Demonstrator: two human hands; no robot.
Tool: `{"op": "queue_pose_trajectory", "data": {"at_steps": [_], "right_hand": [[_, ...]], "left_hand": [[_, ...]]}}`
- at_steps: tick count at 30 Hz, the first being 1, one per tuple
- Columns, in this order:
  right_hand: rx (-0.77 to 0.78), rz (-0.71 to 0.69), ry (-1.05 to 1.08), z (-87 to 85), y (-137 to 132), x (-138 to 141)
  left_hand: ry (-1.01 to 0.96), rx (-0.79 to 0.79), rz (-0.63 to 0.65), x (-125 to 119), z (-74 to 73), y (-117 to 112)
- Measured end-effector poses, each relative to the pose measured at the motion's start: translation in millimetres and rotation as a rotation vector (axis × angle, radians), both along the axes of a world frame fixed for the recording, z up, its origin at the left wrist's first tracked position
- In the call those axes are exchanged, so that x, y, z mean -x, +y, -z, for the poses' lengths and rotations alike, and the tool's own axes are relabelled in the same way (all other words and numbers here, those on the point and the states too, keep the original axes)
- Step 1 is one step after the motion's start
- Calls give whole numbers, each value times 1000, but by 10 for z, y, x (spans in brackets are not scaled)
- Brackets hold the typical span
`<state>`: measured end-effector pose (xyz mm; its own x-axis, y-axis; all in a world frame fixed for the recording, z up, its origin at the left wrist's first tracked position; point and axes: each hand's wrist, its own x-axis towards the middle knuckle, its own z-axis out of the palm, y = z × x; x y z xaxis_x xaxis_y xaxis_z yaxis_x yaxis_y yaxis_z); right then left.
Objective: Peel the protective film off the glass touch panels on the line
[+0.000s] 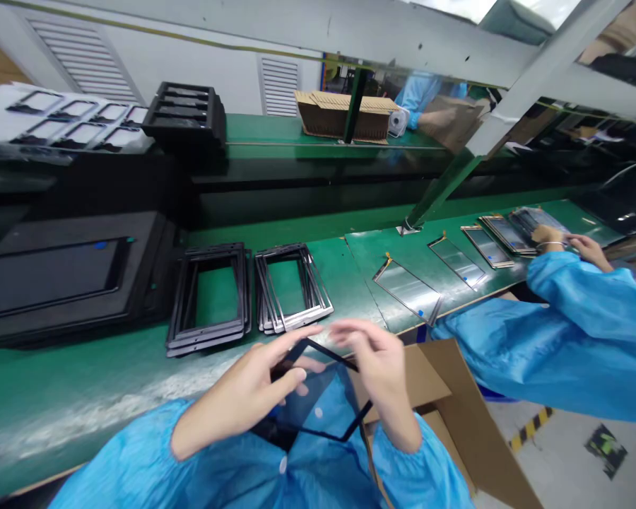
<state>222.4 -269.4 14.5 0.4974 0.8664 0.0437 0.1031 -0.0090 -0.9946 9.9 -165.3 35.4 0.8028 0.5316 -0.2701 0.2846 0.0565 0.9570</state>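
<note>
Both my hands hold one thin glass panel with a black border (318, 403) close to my chest, above my blue sleeves. My left hand (254, 385) grips its left side, thumb on the glass. My right hand (376, 364) pinches its upper right edge, fingers bent over the border. Just beyond my hands, on the green bench (85, 382), lie two stacks of rectangular frames: a black stack (209, 297) and a lighter stack (291, 286).
A black tray with a dark panel (58, 279) sits at the left. A co-worker in blue (577, 332) handles panels (487, 247) laid in a row at the right. An open cardboard box (456, 417) stands by my right arm. Black trays (185, 113) are stacked behind.
</note>
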Motion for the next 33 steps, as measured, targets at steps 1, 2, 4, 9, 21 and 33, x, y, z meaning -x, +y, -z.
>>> {"op": "queue_pose_trajectory", "data": {"at_steps": [1,2,4,9,21,33], "right_hand": [[-23,103,-31,45,-34,-84],[-26,165,-39,99,-74,-170],[28,134,83,216,-159,-305],[31,89,351,307,-275,-236],[41,49,162,118,-365,-31],[-20,-128,366,179,-63,31]], "left_hand": [[-14,73,-68,12,15,-12],[-36,136,-146,29,34,-22],[-88,200,-297,67,89,-35],[-114,126,-429,121,245,-46],[-12,-949,120,-192,67,180],[-195,-361,-495,286,-231,456]]}}
